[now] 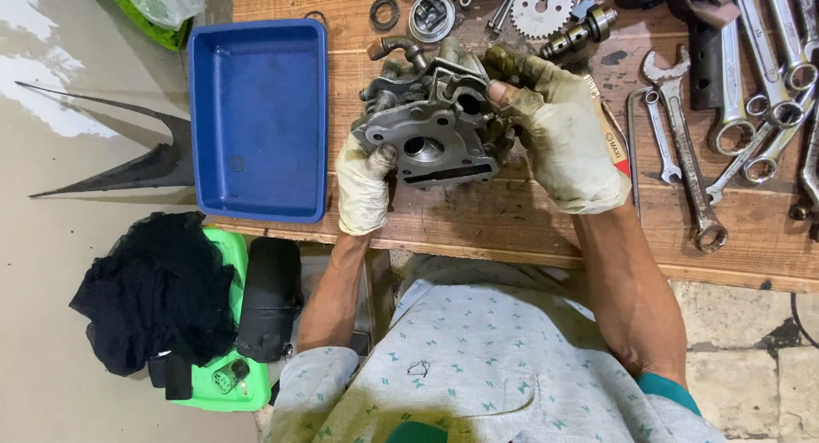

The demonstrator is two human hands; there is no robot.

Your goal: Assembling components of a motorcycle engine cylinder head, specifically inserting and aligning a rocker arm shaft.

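I am gripping the grey engine part (426,127) between both gloved hands, my left hand (365,183) under its lower corner, my right hand (559,131) clamping its far side above the wooden bench (512,221).

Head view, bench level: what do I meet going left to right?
Blue tray → left hand → grey engine casting → right hand → row of spanners.

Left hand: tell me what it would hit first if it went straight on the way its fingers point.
The left hand points up the bench and already grips the metal engine part. Past that, roughly in line, lie the black ring and round metal piece, though depth is unclear.
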